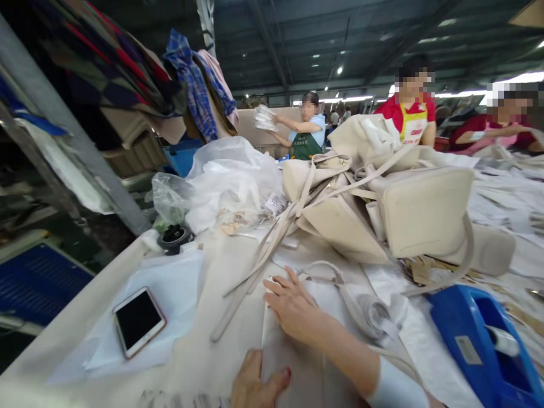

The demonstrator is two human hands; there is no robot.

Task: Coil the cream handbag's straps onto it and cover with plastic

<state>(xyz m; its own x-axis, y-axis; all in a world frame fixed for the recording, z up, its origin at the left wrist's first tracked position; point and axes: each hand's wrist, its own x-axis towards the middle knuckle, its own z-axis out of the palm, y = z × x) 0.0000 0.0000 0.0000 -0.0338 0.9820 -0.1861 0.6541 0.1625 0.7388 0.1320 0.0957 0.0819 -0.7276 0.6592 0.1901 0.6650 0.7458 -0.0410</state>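
A flat beige piece (pixel 293 362), perhaps a bag, lies on the table in front of me. My right hand (pixel 293 300) rests across its far end, palm down with the fingers spread. At the bottom of the view, my left hand (pixel 257 382) is at the near left edge of the same piece, thumb and forefinger apart. Its other fingers are out of sight. A beige strap (pixel 232 314) runs along the table left of my right hand, and a coiled pale strap (pixel 374 311) lies to the right of it.
Beige handbags (pixel 427 209) are heaped ahead, beside crumpled clear plastic bags (pixel 238 175). A phone (pixel 139 322) lies on white sheets at left, near a black tape roll (pixel 174 238). At right stands a blue tool holder (pixel 480 345). Several people work beyond the table.
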